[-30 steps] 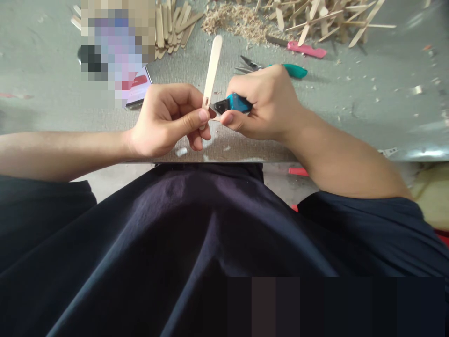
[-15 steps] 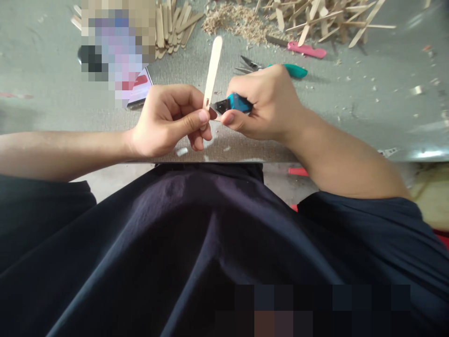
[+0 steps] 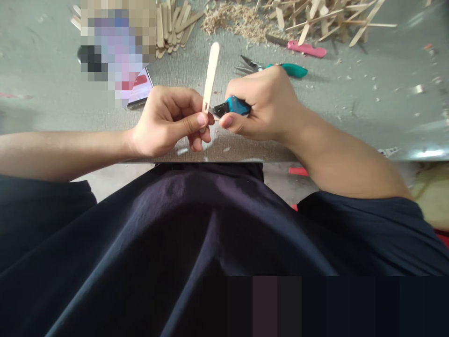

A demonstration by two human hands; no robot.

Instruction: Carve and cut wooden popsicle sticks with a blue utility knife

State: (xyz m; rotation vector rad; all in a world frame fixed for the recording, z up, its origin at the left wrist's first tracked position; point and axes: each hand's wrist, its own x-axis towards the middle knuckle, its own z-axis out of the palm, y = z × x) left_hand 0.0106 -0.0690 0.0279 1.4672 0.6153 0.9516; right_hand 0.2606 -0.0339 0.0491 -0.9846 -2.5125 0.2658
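My left hand (image 3: 168, 121) pinches the lower end of a pale wooden craft stick (image 3: 211, 75), which stands nearly upright and has a small slot cut near its bottom. My right hand (image 3: 263, 105) is closed round a teal-handled utility knife (image 3: 231, 106). The knife's black nose and blade tip touch the stick at the slot. Both hands hover just above the near edge of the grey table (image 3: 351, 112), thumbs almost meeting.
Teal-handled pliers (image 3: 277, 68) lie behind my right hand, a pink knife (image 3: 306, 48) farther back. Heaps of wooden sticks (image 3: 175, 25), sawdust (image 3: 235, 21) and more sticks (image 3: 326, 18) line the far edge. A small red-and-white box (image 3: 140, 86) lies left. My dark clothing fills the foreground.
The stick has sunk slightly and its top tilted a little left; the knife has shifted slightly left at the slot. Both hands keep their grips.
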